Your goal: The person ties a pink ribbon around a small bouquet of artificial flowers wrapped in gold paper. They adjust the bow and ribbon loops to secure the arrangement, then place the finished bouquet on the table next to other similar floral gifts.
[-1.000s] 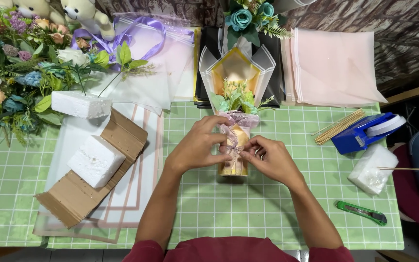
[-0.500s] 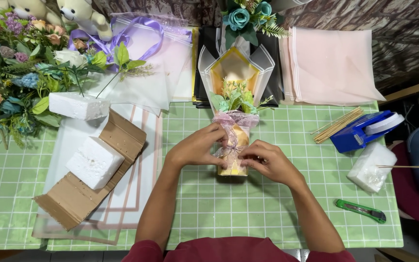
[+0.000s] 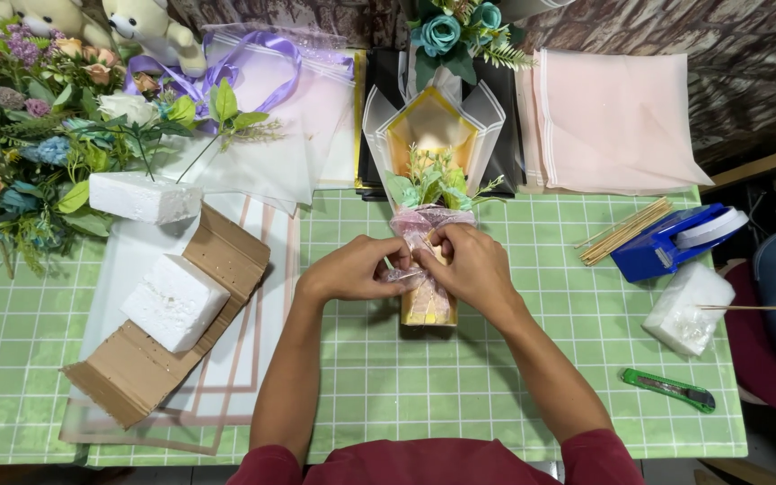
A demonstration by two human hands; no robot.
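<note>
Head view only: both hands meet at the neck of a small bouquet lying on the green grid table, stems toward the person. Left hand is narrow, fingertips pinched on the pink cellophane wrap at the neck. Right hand is curled over the same spot, gripping wrap and stems; what its fingertips do underneath, cannot tell.

Bouquet status, my read: flowers already seated in the layered white and yellow paper, lower end sleeved in pale yellow paper. Neck is being gathered; no ribbon or tape visible on it, so the binding looks not yet done.

Around it:
- blue tape dispenser and bundle of wooden skewers to the right, near
- green utility knife lower right, apart from the hands
- white foam block with a skewer stuck in it at the right edge
- two foam blocks on cardboard to the left
- purple ribbon and loose artificial flowers at the upper left
- pink wrapping sheets at the upper right
</note>
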